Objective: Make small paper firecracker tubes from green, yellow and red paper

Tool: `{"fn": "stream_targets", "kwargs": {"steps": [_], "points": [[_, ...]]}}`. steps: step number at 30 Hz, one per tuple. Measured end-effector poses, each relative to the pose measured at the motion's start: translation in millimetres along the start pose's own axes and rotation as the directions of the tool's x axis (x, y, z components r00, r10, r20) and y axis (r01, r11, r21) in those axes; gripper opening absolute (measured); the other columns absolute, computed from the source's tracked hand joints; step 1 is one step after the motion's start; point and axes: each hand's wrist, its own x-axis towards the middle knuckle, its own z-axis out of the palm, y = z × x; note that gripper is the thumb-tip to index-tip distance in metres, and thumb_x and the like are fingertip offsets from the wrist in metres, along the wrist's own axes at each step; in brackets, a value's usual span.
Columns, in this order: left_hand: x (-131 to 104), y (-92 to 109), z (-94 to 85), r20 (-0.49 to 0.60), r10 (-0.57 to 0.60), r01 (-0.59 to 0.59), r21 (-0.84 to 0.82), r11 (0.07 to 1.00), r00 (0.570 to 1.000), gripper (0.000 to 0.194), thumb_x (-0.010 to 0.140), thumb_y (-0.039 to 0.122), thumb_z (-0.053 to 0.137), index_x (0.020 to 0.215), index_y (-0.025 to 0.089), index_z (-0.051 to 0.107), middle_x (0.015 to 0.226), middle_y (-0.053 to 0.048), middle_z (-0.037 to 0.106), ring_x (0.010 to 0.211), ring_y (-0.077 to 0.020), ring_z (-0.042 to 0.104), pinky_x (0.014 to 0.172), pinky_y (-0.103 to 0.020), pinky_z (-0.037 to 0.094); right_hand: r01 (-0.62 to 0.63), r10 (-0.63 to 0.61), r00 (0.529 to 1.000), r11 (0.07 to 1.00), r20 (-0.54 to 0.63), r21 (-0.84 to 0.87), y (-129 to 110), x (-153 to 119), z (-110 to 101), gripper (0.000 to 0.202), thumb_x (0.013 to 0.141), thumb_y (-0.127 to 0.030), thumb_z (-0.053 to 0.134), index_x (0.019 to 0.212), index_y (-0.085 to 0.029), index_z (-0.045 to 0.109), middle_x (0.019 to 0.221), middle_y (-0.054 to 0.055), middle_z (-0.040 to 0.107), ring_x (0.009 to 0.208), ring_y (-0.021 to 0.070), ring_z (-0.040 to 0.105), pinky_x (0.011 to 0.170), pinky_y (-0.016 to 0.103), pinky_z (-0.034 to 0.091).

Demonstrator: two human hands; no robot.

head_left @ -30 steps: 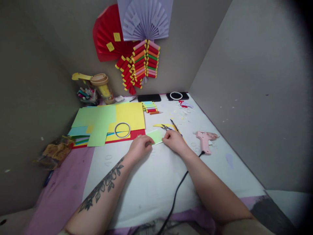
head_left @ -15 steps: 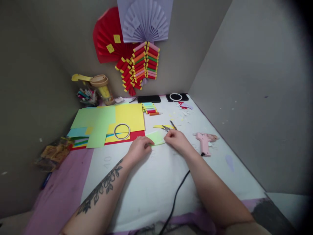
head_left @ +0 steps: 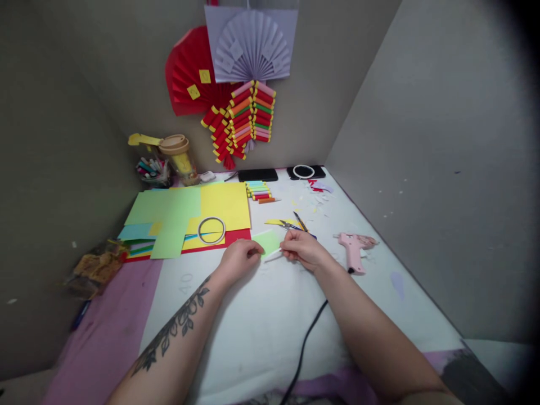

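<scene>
A small light green paper piece point(head_left: 266, 242) lies on the white-covered table between my hands. My left hand point(head_left: 242, 260) has its fingertips together at the paper's left edge. Pinched in my right hand point(head_left: 304, 249) is a thin white strip point(head_left: 273, 256), which reaches left along the paper's near edge. Just beyond my right hand are scissors point(head_left: 287, 225) and a dark pointed tool point(head_left: 300, 220), beside a yellow scrap point(head_left: 274, 221).
Coloured sheets point(head_left: 175, 216) with a tape roll point(head_left: 211, 230) lie left. Small paper rolls point(head_left: 258, 190) stand behind. A pink glue gun point(head_left: 353, 252) is at right; a black cable point(head_left: 304, 346) runs near my right forearm. Two phones point(head_left: 257, 175) lie at the back.
The white strip now shows apart from the green paper's near edge, in my right hand. My right hand has shifted slightly, uncovering more of the scissors. The whole view has moved slightly down.
</scene>
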Motion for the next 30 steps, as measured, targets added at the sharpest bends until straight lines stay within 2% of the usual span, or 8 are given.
{"fn": "stream_targets", "kwargs": {"steps": [8, 30], "points": [[-1.3, 0.9, -2.3, -0.004, 0.032, -0.032, -0.01, 0.999, 0.999, 0.024, 0.076, 0.013, 0.052, 0.087, 0.022, 0.072, 0.088, -0.001, 0.072, 0.083, -0.0162, 0.061, 0.074, -0.025, 0.047, -0.013, 0.01, 0.999, 0.999, -0.052, -0.048, 4.3, 6.4, 4.0, 0.017, 0.06, -0.022, 0.065, 0.06, -0.019, 0.048, 0.042, -0.004, 0.055, 0.033, 0.0056, 0.042, 0.033, 0.016, 0.024], [-2.2, 2.9, -5.0, 0.013, 0.051, -0.05, -0.031, 0.998, 0.999, 0.022, 0.074, 0.014, 0.055, 0.087, 0.021, 0.071, 0.09, -0.001, 0.071, 0.084, -0.0168, 0.06, 0.076, -0.027, 0.046, -0.01, 0.0, 0.996, 0.994, -0.09, -0.112, 4.5, 6.2, 6.3, 0.014, 0.06, -0.018, 0.062, 0.058, -0.019, 0.048, 0.04, -0.005, 0.053, 0.033, 0.0061, 0.041, 0.033, 0.016, 0.024]]}}
